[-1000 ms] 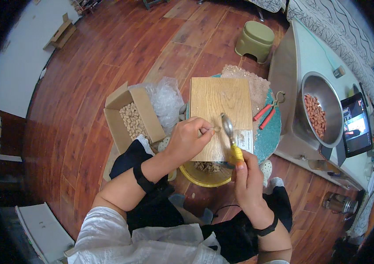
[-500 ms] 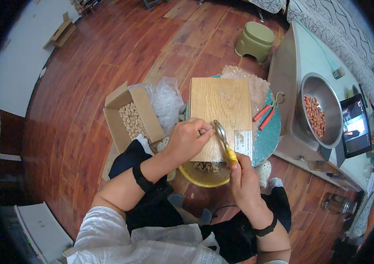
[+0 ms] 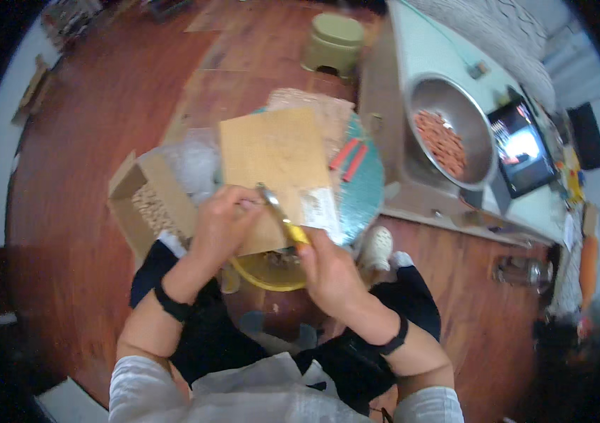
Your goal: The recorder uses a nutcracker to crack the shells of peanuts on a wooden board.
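Observation:
Over the near part of a wooden board [image 3: 272, 151], both my hands work close together. My right hand [image 3: 332, 271] is wrapped round the yellow handle of a metal tool with a curved head [image 3: 277, 208]; blur keeps its exact kind unclear. The fingers of my left hand [image 3: 226, 218] are pinched together beside the tool's head, and whatever they hold is hidden. Below the board's near edge a yellow basin [image 3: 265, 282] shows, with brownish bits that look like shells in it. To the left stands a cardboard box [image 3: 173, 190] of pale nuts in their shells.
Red-handled pliers [image 3: 349, 159] lie right of the board on a round teal top [image 3: 367, 194]. A steel bowl [image 3: 480, 141] of reddish kernels [image 3: 441, 143] stands on the right-hand cabinet beside a lit tablet [image 3: 522, 148]. Clear plastic wrap [image 3: 191, 166] and a green stool [image 3: 335, 42] are beyond.
My view has turned rightward, so the scene sits further left and is blurred. Both hands stay over the board, the right still gripping the yellow-handled tool and the left still pinched by its head.

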`<state>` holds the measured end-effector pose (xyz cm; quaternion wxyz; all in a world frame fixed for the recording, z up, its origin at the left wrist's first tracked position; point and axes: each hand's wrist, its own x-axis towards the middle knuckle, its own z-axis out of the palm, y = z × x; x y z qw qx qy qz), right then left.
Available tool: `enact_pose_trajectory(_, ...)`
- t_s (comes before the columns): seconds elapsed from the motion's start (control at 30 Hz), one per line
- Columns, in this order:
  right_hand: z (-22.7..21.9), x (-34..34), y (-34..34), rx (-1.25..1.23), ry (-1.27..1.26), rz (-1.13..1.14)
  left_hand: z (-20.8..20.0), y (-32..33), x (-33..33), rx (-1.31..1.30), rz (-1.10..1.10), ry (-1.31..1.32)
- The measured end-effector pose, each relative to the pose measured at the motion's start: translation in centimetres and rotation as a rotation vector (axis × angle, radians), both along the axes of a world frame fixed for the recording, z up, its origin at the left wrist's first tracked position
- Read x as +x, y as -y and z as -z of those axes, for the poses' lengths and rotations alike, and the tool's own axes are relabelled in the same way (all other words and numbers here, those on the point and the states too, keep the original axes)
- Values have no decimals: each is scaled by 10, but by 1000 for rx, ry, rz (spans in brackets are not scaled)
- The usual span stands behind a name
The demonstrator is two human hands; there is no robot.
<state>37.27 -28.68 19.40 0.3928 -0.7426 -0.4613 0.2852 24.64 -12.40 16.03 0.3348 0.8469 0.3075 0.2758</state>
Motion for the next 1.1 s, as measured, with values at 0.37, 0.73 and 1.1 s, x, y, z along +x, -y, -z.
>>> enact_pose_trajectory(0.37,1,0,4,90,-39,25,1,2,2,-123,-70,-114)
enact_pose_trajectory(0.73,9,-1,2,37,-8,-37,1,0,1,-100,-100,-121)
enact_pose_trajectory(1.1,6,-3,3,155,20,1,-4,1,2,-90,-101,-139)
